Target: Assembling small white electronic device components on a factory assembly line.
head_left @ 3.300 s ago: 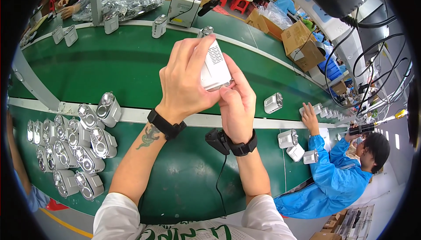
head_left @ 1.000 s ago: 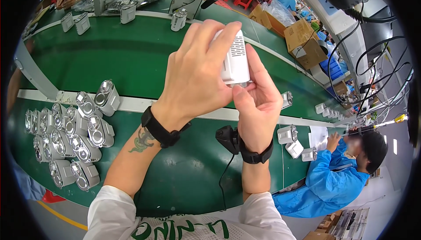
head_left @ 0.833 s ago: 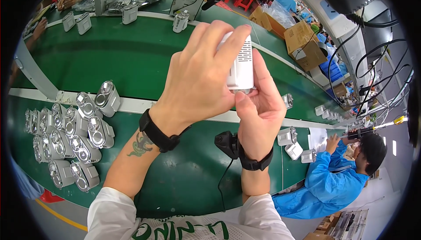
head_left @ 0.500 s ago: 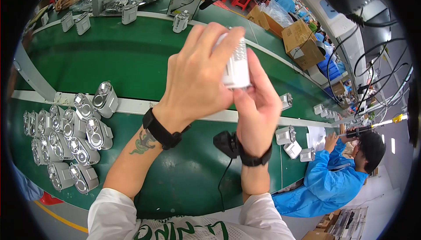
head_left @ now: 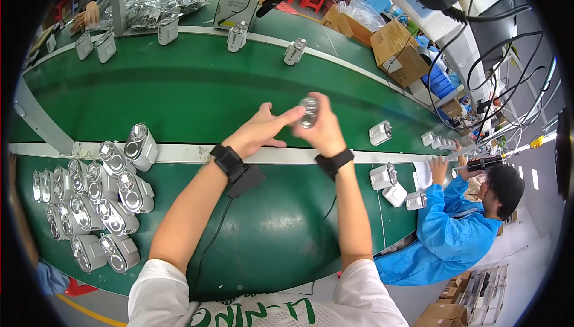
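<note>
Over the green belt (head_left: 197, 82), my right hand (head_left: 326, 131) is closed around a white device with a shiny, clear ringed face (head_left: 308, 112), the ringed face showing toward me. My left hand (head_left: 260, 133) is beside it with fingers spread; one finger reaches to the device's edge, and whether it touches is hard to tell. Both hands are slightly blurred. To the left on the green table stands a group of similar white devices (head_left: 119, 216) with paired round rings facing up.
More such devices stand along the belt: one at the far side (head_left: 295, 52), another to the right (head_left: 380, 133). Several rest by a co-worker in blue (head_left: 454, 237). A metal post (head_left: 45, 115) rises at left; a white rail (head_left: 281, 155) crosses before me. Black cables hang upper right.
Both hands have moved down and away from my head. The device has turned from its printed white side to its ringed face, and the left hand has loosened from it. The view has shifted slightly.
</note>
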A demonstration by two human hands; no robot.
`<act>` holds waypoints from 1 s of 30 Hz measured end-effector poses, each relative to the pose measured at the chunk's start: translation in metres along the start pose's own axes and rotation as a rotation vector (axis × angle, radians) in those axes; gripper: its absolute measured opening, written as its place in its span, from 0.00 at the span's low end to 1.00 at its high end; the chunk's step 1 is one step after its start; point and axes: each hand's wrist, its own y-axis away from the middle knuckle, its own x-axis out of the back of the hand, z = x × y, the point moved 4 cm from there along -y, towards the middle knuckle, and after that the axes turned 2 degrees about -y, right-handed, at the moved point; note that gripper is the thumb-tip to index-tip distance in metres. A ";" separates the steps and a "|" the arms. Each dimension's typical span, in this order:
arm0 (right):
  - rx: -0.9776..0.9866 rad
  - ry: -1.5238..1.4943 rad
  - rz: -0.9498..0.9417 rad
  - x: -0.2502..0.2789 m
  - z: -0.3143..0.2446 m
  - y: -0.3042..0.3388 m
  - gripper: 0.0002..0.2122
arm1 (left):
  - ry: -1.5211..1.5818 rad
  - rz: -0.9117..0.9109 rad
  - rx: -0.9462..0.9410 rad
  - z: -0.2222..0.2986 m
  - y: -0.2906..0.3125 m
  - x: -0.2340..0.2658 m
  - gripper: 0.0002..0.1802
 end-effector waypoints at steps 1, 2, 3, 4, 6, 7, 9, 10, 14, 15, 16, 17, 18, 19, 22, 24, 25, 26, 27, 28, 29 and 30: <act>-0.050 0.030 0.018 0.014 0.025 -0.006 0.35 | -0.046 0.098 -0.091 -0.001 -0.004 0.003 0.33; -0.073 0.003 0.019 0.026 0.062 -0.009 0.33 | -0.092 0.197 -0.181 -0.001 -0.006 0.007 0.30; -0.102 -0.008 0.028 0.048 0.094 -0.009 0.31 | -0.130 0.279 -0.272 -0.001 -0.012 0.006 0.27; -0.093 -0.009 0.018 0.055 0.101 -0.011 0.31 | -0.124 0.291 -0.276 -0.005 -0.014 0.012 0.27; -0.240 0.066 -0.118 0.059 0.112 -0.010 0.36 | 0.001 0.225 -0.332 -0.008 -0.018 0.021 0.23; -0.233 0.061 -0.125 0.060 0.110 -0.015 0.36 | 0.060 0.191 -0.358 -0.010 -0.019 0.025 0.20; -0.264 0.022 -0.041 0.068 0.101 -0.029 0.41 | 0.053 0.199 -0.350 -0.013 -0.022 0.033 0.20; -0.277 0.001 -0.003 0.067 0.093 -0.038 0.44 | 0.046 0.201 -0.337 -0.015 -0.023 0.037 0.19; -0.086 0.335 0.092 0.040 0.062 -0.152 0.52 | 0.092 0.185 -0.344 -0.020 -0.019 0.045 0.18; -0.105 0.398 0.107 0.023 0.069 -0.181 0.53 | 0.126 0.166 -0.355 -0.020 -0.018 0.043 0.17; -0.092 0.396 0.111 0.013 0.078 -0.207 0.53 | 0.124 0.170 -0.368 -0.018 -0.018 0.040 0.17; -0.223 0.427 0.154 0.006 0.092 -0.228 0.51 | 0.164 0.127 -0.332 -0.018 -0.017 0.036 0.17; -0.352 0.447 0.188 -0.010 0.110 -0.244 0.49 | 0.200 0.098 -0.293 -0.019 -0.018 0.038 0.17; -0.343 0.443 0.194 -0.017 0.126 -0.252 0.49 | 0.237 0.051 -0.256 -0.019 -0.017 0.037 0.17; -0.364 0.323 0.318 -0.016 0.149 -0.272 0.41 | 0.277 0.018 -0.269 -0.018 -0.016 0.041 0.18; -0.378 0.403 0.253 -0.009 0.151 -0.270 0.40 | 0.310 -0.001 -0.269 -0.017 -0.018 0.041 0.18; -0.394 0.452 0.225 -0.002 0.155 -0.263 0.39 | 0.331 0.020 -0.314 -0.014 -0.019 0.040 0.20; -0.408 0.460 0.217 -0.005 0.153 -0.250 0.39 | 0.351 0.048 -0.347 -0.014 -0.021 0.041 0.21; -0.237 0.364 0.285 -0.017 0.126 -0.242 0.35 | 0.370 0.095 -0.390 -0.014 -0.021 0.048 0.23; -0.072 0.265 0.353 -0.026 0.100 -0.229 0.32 | 0.378 0.107 -0.380 -0.014 -0.024 0.052 0.23; -0.010 0.189 0.300 -0.034 0.068 -0.207 0.30 | 0.411 0.187 -0.422 -0.013 -0.026 0.061 0.29; 0.053 0.116 0.254 -0.037 0.033 -0.181 0.29 | 0.442 0.261 -0.466 -0.011 -0.025 0.069 0.35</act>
